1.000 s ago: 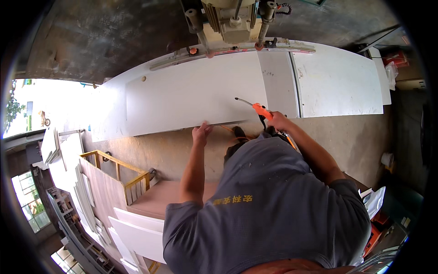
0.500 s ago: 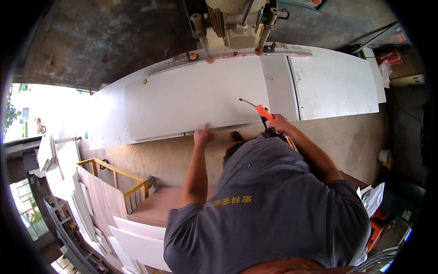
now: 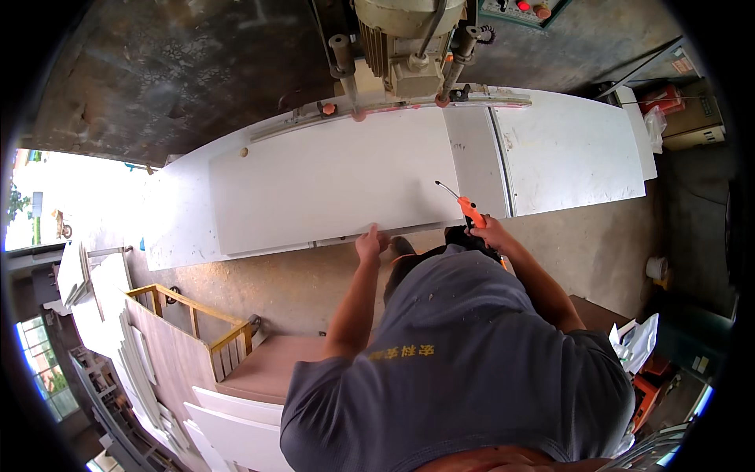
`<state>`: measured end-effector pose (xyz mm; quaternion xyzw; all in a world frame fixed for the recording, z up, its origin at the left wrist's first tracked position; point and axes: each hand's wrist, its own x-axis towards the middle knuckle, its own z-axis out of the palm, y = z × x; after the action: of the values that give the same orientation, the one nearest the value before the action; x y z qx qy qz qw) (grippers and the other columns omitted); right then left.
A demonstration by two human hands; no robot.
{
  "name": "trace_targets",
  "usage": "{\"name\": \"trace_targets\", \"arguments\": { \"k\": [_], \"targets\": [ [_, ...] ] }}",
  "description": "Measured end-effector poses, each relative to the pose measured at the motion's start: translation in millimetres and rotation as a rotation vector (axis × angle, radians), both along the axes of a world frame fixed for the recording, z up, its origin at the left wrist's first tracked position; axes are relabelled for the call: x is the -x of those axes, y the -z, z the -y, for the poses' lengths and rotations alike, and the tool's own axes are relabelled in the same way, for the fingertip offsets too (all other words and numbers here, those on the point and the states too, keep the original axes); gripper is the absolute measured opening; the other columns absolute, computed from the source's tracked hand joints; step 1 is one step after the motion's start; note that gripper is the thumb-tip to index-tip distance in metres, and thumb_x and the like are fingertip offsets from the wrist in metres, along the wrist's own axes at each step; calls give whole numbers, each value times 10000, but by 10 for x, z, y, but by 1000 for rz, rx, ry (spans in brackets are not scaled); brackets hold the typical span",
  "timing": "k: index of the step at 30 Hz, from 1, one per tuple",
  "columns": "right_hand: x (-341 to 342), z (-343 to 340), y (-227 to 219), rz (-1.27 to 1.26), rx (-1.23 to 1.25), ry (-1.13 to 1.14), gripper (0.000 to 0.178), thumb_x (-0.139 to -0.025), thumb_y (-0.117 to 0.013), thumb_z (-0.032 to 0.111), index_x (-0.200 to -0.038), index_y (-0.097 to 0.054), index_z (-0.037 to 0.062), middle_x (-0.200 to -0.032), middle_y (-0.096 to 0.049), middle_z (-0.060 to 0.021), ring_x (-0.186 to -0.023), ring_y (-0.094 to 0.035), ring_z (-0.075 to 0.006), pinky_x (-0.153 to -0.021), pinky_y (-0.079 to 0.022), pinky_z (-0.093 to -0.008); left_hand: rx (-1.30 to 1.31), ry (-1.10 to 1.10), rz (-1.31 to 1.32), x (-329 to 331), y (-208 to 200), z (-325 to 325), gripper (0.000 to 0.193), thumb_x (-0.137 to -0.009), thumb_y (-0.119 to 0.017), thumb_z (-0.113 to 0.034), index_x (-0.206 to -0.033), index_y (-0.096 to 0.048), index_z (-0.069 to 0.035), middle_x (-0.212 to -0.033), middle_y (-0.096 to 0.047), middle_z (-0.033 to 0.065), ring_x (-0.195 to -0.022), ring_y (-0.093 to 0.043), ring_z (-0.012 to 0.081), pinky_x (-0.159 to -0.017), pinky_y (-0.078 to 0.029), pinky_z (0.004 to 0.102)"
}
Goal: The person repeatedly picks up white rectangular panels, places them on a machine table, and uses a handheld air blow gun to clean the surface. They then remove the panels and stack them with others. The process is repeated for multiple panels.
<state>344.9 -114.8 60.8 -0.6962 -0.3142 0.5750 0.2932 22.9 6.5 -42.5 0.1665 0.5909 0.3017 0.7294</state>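
Observation:
My right hand (image 3: 489,231) is closed around the handle of an orange air blow gun (image 3: 470,212). Its thin bent nozzle points up and left over a large white board (image 3: 330,181). At the board's near edge is my left hand (image 3: 368,245), one digit resting on top and the others curled, partly hidden. The board lies flat on a long white worktable (image 3: 574,157), against the metal fence (image 3: 307,122) along the far side.
Above the fence hangs a machine motor (image 3: 409,39) between two posts. A control box (image 3: 523,9) with a red light is behind it. On the left stand a wooden-framed cart (image 3: 189,315) and several white panels (image 3: 236,429). A white roll (image 3: 656,268) sits on the right.
My left hand has slid to the right along the board's near edge. The blow gun and my right hand have shifted slightly right and nearer to me. The view has tilted a little.

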Motion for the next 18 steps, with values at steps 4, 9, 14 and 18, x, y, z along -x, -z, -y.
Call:
{"name": "trace_targets", "arguments": {
  "k": [4,9,14,18],
  "targets": [
    [-41,44,-72,-125,61,137,416,-953,-510,367,-1244,-508,69,-836,-561,-5,-701,-531,-85,-443,-429,-224,-24,-57,-40,-45,67,19,351,-943,-571,-263,-707,-522,-9,-621,-580,81,-475,-555,168,-386,-350,250],
    [-114,11,-89,-80,-14,205,429,-995,-429,389,-1279,-492,73,-807,-517,3,-770,-505,-95,-600,-472,-253,-16,-75,-128,-129,30,35,347,-936,-580,-281,-767,-563,22,-662,-628,119,-483,-577,190,-394,-394,255],
    [-311,-59,-18,88,-251,9,418,-1012,-399,338,-1279,-492,30,-814,-498,-10,-753,-467,-101,-739,-433,-263,-33,-158,-160,-204,28,51,366,-915,-608,-289,-765,-588,44,-660,-642,144,-476,-588,198,-392,-425,262],
    [-324,-114,-404,143,-248,33,434,-1009,-397,373,-1216,-522,13,-708,-499,-14,-636,-480,-99,-616,-433,-262,-34,-173,-161,-170,92,40,399,-914,-610,-287,-734,-605,69,-625,-631,150,-438,-548,185,-375,-401,267]
  ]
}}
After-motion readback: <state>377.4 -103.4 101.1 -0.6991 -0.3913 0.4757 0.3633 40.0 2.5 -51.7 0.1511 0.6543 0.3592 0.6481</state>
